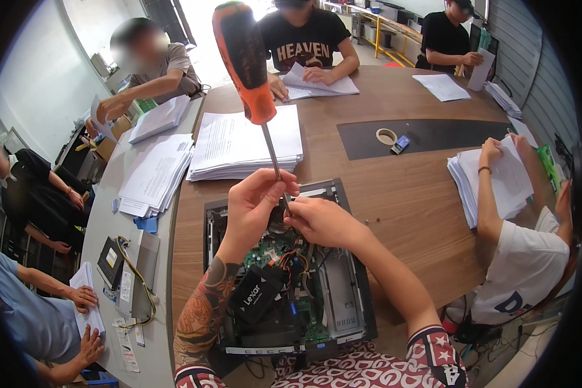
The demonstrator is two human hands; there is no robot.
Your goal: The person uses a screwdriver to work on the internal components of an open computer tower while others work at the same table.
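Observation:
My left hand (255, 200) is closed round the metal shaft of a screwdriver (242, 64) with an orange and black handle. The handle points up and the shaft leans down to the right. Beside the shaft's lower end, my right hand (322, 221) is pinched shut; what its fingers hold, if anything, is hidden. Both hands are over the far part of an open desktop computer case (343, 294) lying on the table. Inside it are a green circuit board (313, 326), coloured cables and a black rectangular drive (257, 296) near my left forearm.
Paper stacks (246, 142) lie beyond the case. A tape roll (386, 136) and a small blue item (401, 143) rest on the table's dark inlay (355, 142). A power supply unit (139, 275) with wires stands at left. Several people handle papers around the table.

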